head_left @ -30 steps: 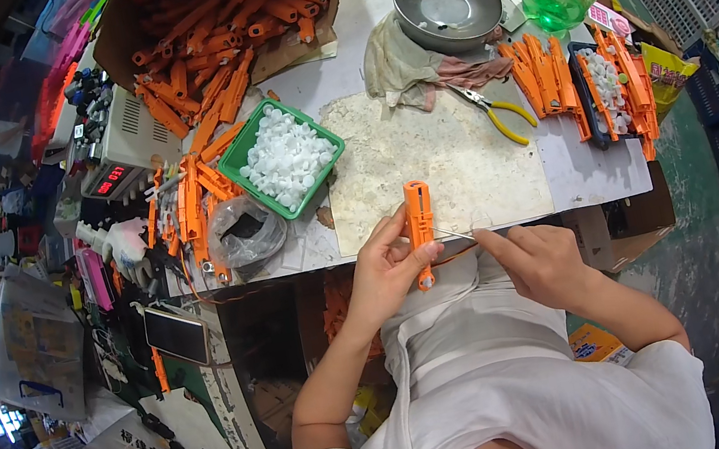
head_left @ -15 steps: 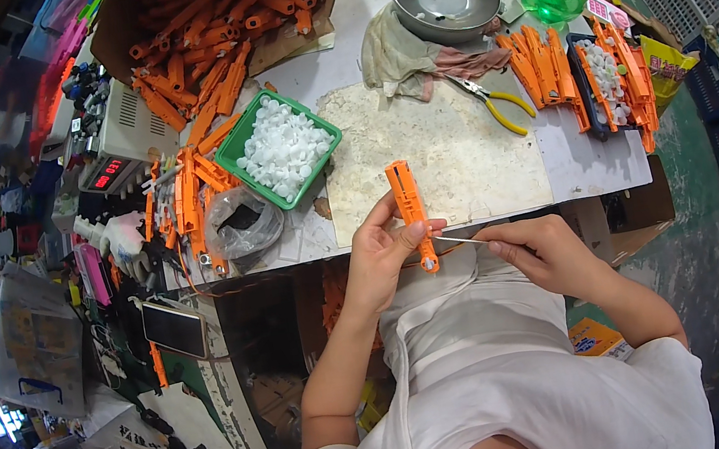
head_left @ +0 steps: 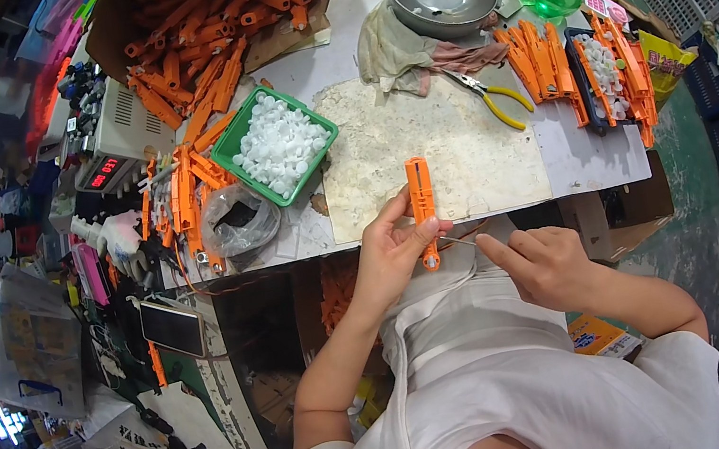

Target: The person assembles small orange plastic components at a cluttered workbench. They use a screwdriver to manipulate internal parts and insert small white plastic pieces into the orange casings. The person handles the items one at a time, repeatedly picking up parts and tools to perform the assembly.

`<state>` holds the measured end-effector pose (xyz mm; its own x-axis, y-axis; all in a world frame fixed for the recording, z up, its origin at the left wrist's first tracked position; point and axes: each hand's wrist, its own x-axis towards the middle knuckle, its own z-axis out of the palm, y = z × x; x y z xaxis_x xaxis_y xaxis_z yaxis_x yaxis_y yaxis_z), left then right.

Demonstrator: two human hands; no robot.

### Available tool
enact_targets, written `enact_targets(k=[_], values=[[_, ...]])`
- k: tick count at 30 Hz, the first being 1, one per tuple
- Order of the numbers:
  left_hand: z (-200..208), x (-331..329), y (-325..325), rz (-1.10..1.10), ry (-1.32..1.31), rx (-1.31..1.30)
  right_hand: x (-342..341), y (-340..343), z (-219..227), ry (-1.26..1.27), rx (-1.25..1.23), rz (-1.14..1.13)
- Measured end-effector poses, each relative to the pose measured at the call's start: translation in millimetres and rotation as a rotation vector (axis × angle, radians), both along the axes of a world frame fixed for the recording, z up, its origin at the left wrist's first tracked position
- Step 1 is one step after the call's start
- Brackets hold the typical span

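Centrally, an orange part (head_left: 422, 201) stood gripped in the left hand (head_left: 391, 252), apparently unfinished; the right hand (head_left: 544, 267) grasped a thin rod (head_left: 463, 242) beside it; heaped orange parts (head_left: 229, 2), their completion unclear, lay beyond the left hand.

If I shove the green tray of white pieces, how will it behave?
The green tray looks stiff, its walls holding a crisp rectangle, so it should slide as one. The white pieces, small and loosely heaped, may shift or spill.
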<state>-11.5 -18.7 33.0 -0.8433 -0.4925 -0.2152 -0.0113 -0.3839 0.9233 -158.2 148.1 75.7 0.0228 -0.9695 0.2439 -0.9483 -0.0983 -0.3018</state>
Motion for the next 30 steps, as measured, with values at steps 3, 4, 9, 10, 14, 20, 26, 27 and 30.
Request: enact_targets(k=[3, 4, 9, 10, 14, 20, 26, 27, 30], values=[[-3, 0, -1, 0.048, 0.074, 0.081, -4, -3, 1, -0.181, -0.008, -0.053], [-3, 0, -2, 0.06, 0.076, 0.088, -6, -4, 1, -0.285, -0.002, -0.072], [-5, 0, -3, 0.086, 0.1, 0.096, -7, -7, -6, -0.572, 0.064, -0.098], [-5, -1, -2, 0.092, 0.114, 0.093, -7, -10, -6, -0.617, 0.081, -0.106], [-2, 0, 2, 0.065, 0.131, 0.087, -22, -17, -7, -0.96, 0.442, -0.175], [-11, -4, 12, 0.132, 0.103, 0.033, -8, -9, -10, -0.286, 0.028, 0.013], [-13, -8, 9, 0.224, 0.109, 0.141, 0, -5, -2, 0.023, -0.004, 0.028], [-14, -9, 8, 0.244, 0.12, 0.161, -6, -8, -4, -0.046, -0.008, 0.021], [-19, -11, 3, 0.313, 0.225, 0.192, -25, -23, -9, -0.179, -0.139, -0.103]])
